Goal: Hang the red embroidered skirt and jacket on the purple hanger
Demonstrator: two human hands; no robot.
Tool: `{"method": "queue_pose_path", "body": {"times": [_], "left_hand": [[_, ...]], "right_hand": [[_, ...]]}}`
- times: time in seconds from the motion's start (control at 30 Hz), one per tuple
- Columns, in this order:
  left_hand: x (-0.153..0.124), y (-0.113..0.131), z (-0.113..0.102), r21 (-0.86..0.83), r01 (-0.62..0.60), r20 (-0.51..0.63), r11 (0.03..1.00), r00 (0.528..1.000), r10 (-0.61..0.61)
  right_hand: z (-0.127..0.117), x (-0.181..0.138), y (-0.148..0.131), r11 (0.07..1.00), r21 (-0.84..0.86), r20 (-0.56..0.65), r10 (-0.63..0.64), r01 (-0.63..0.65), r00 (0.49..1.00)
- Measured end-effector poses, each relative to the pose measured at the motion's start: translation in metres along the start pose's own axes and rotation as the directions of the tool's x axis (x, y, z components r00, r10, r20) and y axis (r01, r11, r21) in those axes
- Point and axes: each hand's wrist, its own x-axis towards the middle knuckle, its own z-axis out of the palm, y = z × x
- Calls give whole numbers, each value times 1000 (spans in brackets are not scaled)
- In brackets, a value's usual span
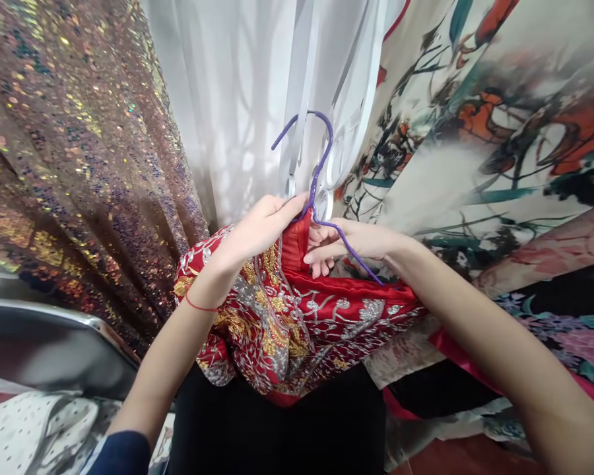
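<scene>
The left hand's point(260, 227) fingers pinch the shiny red garment point(287, 320) beside the neck of the purple hanger point(321, 158). The right hand's point(349, 239) fingers curl at the garment's open top; whether they grip is unclear. Both forearms point(455, 303) slant inward, above the black-covered lap point(277, 439).

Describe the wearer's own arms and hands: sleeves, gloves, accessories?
Left hand and right hand: no gloves or rings visible. Left forearm: thin red cord near the wrist, dark navy sleeve ending near the elbow. Right forearm: bare, no sleeve in view.
</scene>
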Motion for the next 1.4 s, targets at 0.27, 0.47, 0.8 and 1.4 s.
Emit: {"method": "queue_pose_path", "body": {"times": [0.27, 0.47, 0.8, 1.4], "left_hand": [[-55, 19, -19, 509, -119, -258, 852, 924, 283], [-123, -36, 51, 478, 23, -664, 878, 664, 344], [-122, -158, 150, 410, 435, -899, 801, 341, 275], [-161, -225, 152, 140, 447, -982, 883, 179, 65]], "right_hand": [[-5, -42, 35, 988, -155, -260, -16, -26, 965], [50, -64, 56, 904, -428, -738, -354, 6, 575], [49, -54, 62, 882, -471, -669, -372, 20, 643], [48, -56, 62, 927, -375, -652, -278, 19, 705]]}}
